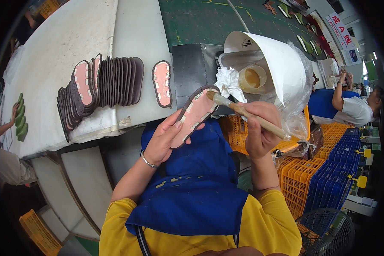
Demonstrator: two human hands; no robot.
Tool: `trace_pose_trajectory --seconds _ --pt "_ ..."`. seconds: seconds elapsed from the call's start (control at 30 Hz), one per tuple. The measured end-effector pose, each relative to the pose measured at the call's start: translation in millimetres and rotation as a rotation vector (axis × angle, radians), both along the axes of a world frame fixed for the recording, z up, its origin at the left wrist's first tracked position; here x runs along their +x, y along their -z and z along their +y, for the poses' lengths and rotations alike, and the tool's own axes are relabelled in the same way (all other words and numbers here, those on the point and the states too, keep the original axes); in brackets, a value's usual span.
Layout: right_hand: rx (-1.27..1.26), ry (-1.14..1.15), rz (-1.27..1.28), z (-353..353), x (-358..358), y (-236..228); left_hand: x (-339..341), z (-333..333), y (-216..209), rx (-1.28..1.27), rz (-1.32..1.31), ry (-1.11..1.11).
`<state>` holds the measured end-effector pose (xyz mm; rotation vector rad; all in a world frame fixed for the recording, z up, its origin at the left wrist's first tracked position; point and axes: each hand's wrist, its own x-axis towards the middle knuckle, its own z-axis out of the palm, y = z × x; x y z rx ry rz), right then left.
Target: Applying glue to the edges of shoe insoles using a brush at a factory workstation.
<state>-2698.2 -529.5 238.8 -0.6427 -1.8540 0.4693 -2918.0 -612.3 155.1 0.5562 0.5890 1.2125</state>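
My left hand (161,138) grips a shoe sole (196,113) with a pink inner face, a dark rim and pale tabs along its edge. In my right hand (262,128) is a wooden-handled brush (243,112); its bristles touch the upper end of the sole. Another pink-faced sole (161,84) lies flat on the white table, beyond my left hand. Left of it stands a packed row of dark soles (119,81), with one pink face (84,83) turned outward. Right of the brush, a cup of yellowish-brown liquid (252,78) sits beside crumpled white tissue (228,82).
A curved white sheet (271,59) shields the cup's far and right sides. Orange crates (301,179) and blue crates (330,183) stack at right, near a black fan (326,230). Co-workers stand at far right (350,102) and far left (8,162), the latter by green pieces (20,119).
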Motion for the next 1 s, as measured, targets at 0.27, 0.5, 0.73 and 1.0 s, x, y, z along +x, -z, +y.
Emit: trace_pose_trajectory --seconds 0.27,0.5,0.73,1.0 --pt "-0.011 0.043 -0.126 2.1 5.2 -3.1 -2.6 -5.7 -0.7 0.045 0.004 -0.022" --pt "-0.527 -0.178 0.294 -6.1 0.6 6.4 -2.0 -5.8 -4.2 -0.015 -0.048 -0.047" --pt "-0.343 -0.04 0.128 -4.0 -2.7 9.6 -2.8 -8.4 -4.9 -0.031 -0.157 -0.02" --pt "0.145 0.047 -0.268 -20.5 -7.1 3.7 -2.0 -8.2 -7.5 -0.059 -0.226 -0.04"
